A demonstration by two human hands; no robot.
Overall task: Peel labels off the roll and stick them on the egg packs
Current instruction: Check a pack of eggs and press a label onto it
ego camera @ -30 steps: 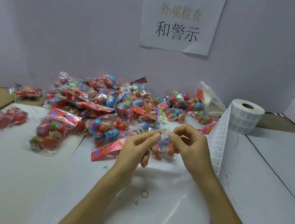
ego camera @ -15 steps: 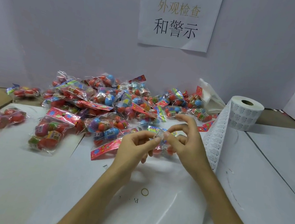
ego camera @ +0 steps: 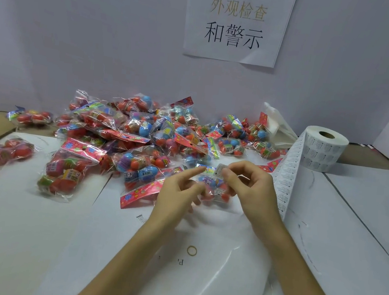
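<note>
The right hand [ego camera: 254,193] pinches a single small label [ego camera: 219,170] between thumb and forefinger, holding it just above the egg pack [ego camera: 215,190] that sits between the two hands. The left hand [ego camera: 175,196] has its forefinger stretched out towards the label. Its lower fingers are curled near the pack's edge, but blur there makes it impossible to say whether they actually grip it. The label is off its backing and not yet pressed flat on the wrapper, so this pack's sticking step looks half done.

The roll [ego camera: 323,150] stands upright at the far right of the table [ego camera: 15,222]. It is still thick, and a long strip [ego camera: 287,185] of labels runs from it towards the right wrist. Behind the hands lies a large heap of packs [ego camera: 141,129], jumbled against the wall. A few loose packs [ego camera: 62,176] lie apart on the left, possibly ones already finished, though no label can be made out on them with certainty.

Judging by the size of the heap and the fullness of the roll, most of the work remains: this label must be pressed down, the pack set aside, and the cycle repeated many times.
</note>
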